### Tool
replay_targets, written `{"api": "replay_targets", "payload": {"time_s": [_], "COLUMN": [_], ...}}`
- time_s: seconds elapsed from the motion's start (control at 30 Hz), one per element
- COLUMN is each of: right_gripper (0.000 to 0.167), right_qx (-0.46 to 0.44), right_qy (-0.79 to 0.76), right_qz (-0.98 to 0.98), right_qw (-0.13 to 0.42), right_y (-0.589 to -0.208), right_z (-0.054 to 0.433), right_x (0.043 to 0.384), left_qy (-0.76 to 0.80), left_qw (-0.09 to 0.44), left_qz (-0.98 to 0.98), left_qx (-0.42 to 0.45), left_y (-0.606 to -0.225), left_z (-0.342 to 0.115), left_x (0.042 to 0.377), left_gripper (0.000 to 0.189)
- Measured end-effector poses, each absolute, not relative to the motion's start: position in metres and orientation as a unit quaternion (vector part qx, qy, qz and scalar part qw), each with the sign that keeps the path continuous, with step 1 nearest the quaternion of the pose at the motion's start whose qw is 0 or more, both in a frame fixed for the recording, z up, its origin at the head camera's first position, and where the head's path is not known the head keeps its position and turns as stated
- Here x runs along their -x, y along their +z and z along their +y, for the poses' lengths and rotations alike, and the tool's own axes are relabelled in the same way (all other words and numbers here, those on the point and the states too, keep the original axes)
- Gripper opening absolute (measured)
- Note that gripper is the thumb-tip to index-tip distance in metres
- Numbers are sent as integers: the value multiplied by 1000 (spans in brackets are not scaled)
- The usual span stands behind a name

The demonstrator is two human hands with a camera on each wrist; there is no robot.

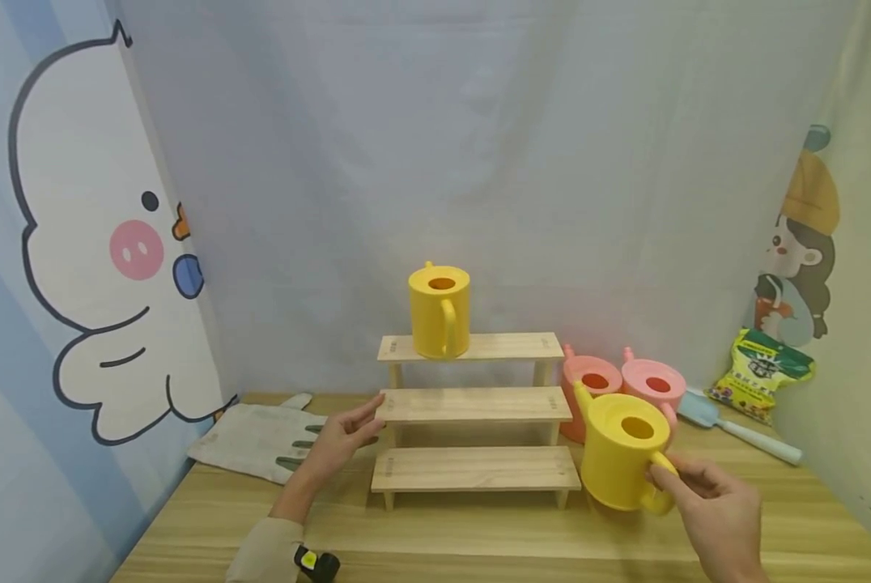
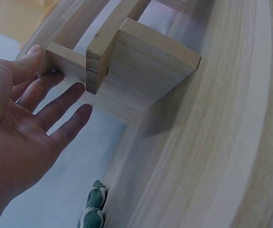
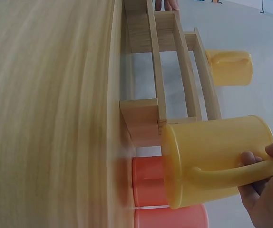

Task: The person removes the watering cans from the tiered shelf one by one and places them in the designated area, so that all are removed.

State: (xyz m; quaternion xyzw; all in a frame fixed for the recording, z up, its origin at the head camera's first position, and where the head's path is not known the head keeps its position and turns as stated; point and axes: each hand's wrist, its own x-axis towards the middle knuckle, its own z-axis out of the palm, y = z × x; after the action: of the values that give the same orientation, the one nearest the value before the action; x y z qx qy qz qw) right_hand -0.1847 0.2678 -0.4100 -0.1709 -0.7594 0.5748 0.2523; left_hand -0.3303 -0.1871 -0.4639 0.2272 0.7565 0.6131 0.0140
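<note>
A yellow watering can [image 1: 618,457] is in my right hand [image 1: 723,510], which grips its handle at the right end of the stand. In the right wrist view that can [image 3: 217,156] overlaps the stand's end, with thumb and fingers around the handle. My left hand [image 1: 341,437] is at the left end of the three-step wooden stand [image 1: 472,470]. Its fingertips [image 2: 79,88] are at the end of the middle step, the fingers spread and nearly straight. A second yellow watering can [image 1: 428,320] stands on the top step, its handle facing me.
Two pink watering cans [image 1: 654,376] stand right of the stand, partly hidden by the held can. Further right lie a light-blue trowel [image 1: 752,437] and a green-yellow packet [image 1: 759,372]. White-and-green gloves [image 1: 253,437] lie left on the wooden table [image 1: 479,538]. Curtains [image 1: 319,202] surround the table.
</note>
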Motion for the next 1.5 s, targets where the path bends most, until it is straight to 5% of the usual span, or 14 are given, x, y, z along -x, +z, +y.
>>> {"api": "replay_targets", "payload": {"time_s": [0.3, 1.5], "right_gripper": [43, 53], "right_qx": [205, 171], "right_qy": [566, 543], "right_qz": [-776, -815], "right_qw": [190, 110], "right_y": [-419, -435], "right_z": [275, 283], "right_x": [187, 196], "left_qy": [605, 609], "left_qw": [11, 18], "left_qz": [764, 764], "left_qx": [-222, -211], "left_y": [-465, -464], "left_z": [-186, -186], "left_x": [330, 330], "left_gripper": [56, 55]}}
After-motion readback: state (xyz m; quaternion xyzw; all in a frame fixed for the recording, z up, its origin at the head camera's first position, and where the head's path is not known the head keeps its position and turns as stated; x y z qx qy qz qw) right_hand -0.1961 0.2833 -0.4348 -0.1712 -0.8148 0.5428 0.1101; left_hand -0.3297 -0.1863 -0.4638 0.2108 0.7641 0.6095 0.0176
